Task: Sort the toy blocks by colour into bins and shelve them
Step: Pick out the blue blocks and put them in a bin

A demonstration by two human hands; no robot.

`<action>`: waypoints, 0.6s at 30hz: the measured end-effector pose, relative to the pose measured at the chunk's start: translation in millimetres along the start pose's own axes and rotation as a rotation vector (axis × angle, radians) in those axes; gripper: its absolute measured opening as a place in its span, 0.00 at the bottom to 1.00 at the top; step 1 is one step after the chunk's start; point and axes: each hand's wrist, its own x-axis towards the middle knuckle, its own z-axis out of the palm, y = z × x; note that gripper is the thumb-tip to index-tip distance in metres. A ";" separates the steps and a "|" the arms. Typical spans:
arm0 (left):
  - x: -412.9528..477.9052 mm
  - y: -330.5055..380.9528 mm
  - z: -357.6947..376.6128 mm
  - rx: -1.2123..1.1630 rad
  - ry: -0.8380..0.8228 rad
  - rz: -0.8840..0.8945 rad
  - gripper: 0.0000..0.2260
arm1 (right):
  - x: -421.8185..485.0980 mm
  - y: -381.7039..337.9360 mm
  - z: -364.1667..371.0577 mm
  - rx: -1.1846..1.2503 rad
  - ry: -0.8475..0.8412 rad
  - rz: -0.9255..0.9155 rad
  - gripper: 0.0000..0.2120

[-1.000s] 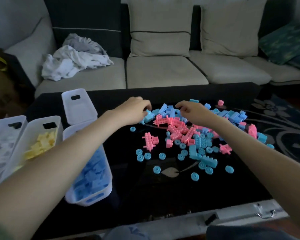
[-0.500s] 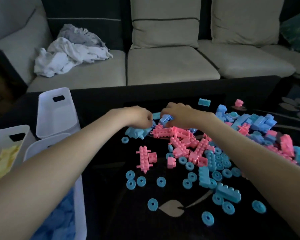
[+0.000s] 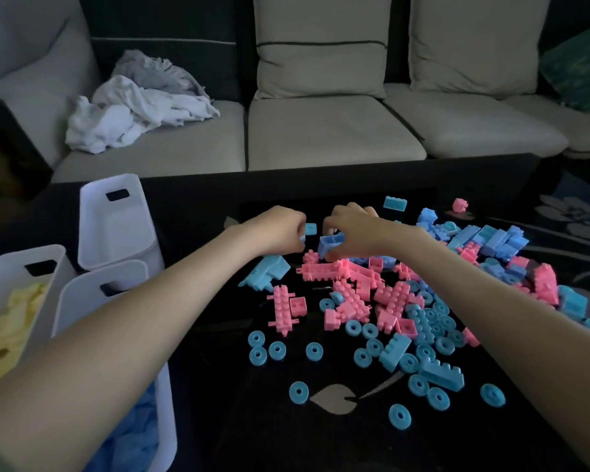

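Pink blocks [image 3: 355, 284] are jumbled mid-table, blue blocks [image 3: 491, 238] heaped to their right, blue rings [image 3: 276, 350] lying flat in front. Your right hand [image 3: 358, 233] pinches one hollow blue block [image 3: 331, 241], tilted. On the left stand the white bins: yellow-filled bin [image 3: 14, 270], blue-filled bin [image 3: 92, 294], back bin [image 3: 116, 233].

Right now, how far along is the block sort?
Done: yellow bin holds yellow blocks; blue bin is part filled. In hand: right hand grips a blue block; left hand curls on a blue bit. Left: mixed pink and blue pile plus rings on the table; third bin looks empty, so no pink sorted. None shelved yet.
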 end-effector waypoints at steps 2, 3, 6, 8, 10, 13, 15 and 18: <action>-10.3 -0.4 -5.5 -0.125 0.023 -0.038 0.04 | -2.6 -3.7 -2.3 0.116 -0.018 0.005 0.21; -18.1 -2.1 -7.9 -0.233 0.038 -0.070 0.04 | -5.9 -7.1 -5.1 0.207 -0.010 0.011 0.20; -42.8 -10.1 -15.0 -0.541 0.135 -0.131 0.04 | -17.2 -19.6 -17.3 0.433 0.135 0.018 0.16; -63.1 -16.4 -21.9 -0.599 0.217 -0.125 0.05 | -26.6 -38.0 -28.0 0.510 0.205 -0.012 0.15; -82.9 -19.7 -29.7 -0.601 0.272 -0.111 0.06 | -34.9 -61.2 -36.4 0.539 0.242 -0.055 0.13; -116.3 -24.7 -38.2 -0.659 0.298 -0.120 0.06 | -46.1 -99.1 -43.9 0.601 0.291 -0.109 0.12; -139.1 -30.4 -40.5 -0.718 0.268 -0.179 0.07 | -53.1 -123.2 -46.7 0.654 0.285 -0.146 0.11; -175.5 -40.3 -42.5 -0.847 0.199 -0.265 0.06 | -61.5 -158.5 -46.6 0.734 0.253 -0.187 0.10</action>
